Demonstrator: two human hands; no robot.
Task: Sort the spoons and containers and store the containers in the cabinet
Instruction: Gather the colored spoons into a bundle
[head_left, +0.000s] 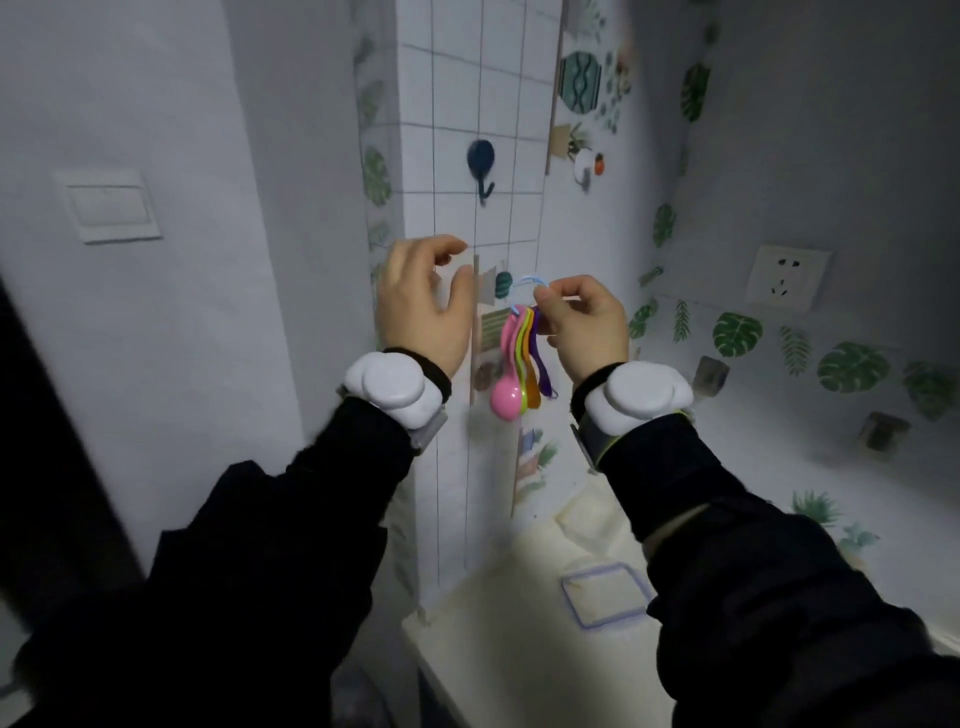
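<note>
A bunch of coloured plastic spoons (517, 364), pink, green, orange and purple, hangs from a thin blue loop (530, 280) in front of the tiled wall. My right hand (584, 325) pinches the loop and the spoon handles at the top. My left hand (423, 301) is raised beside it, fingers curled around a small clear holder (467, 283) stuck on the wall edge. No container shows in the view.
A dark blue hook (482, 166) sits on the white tiles above my hands. A light switch (106, 205) is on the left wall, a socket (784, 278) on the right. Below lies a cream cloth-covered counter (571, 597); two small holders (709, 374) stick to the leaf-patterned wall.
</note>
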